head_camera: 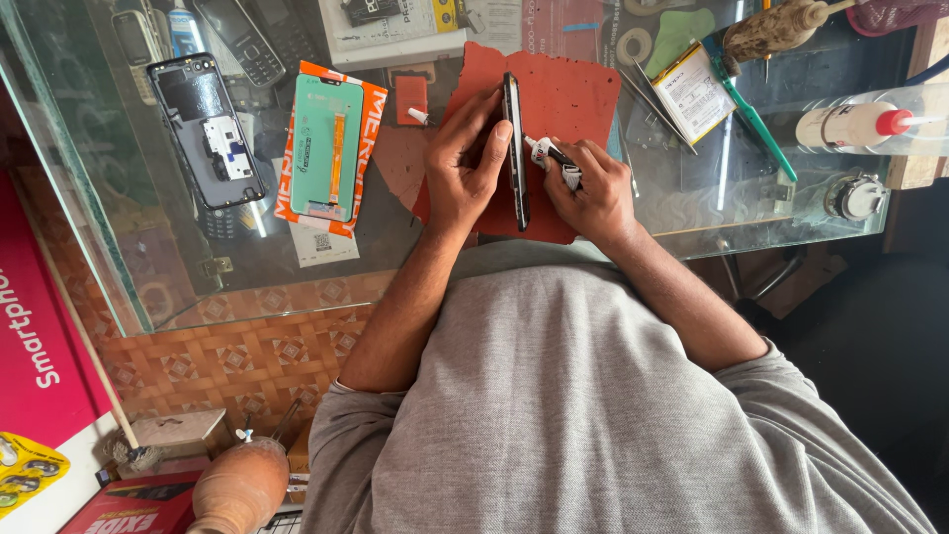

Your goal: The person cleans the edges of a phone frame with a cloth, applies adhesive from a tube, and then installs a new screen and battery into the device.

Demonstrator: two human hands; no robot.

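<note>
My left hand [465, 168] holds a thin black phone [515, 148] upright on its edge over a red work mat [573, 94]. My right hand [588, 188] grips a small glue tube [554, 158] with a white body and dark tip, its nozzle pressed against the phone's right side. A tiny white cap [419, 116] lies on the mat just left of my left hand. Both forearms reach out from my grey shirt.
On the glass counter [751, 213]: a green screen part on an orange-white package [329, 148], an open phone back shell [208, 129], a phone battery [692, 91], tweezers [657, 104], a green-handled tool [756, 124] and a white bottle with a red cap [855, 124]. Old phones lie under the glass.
</note>
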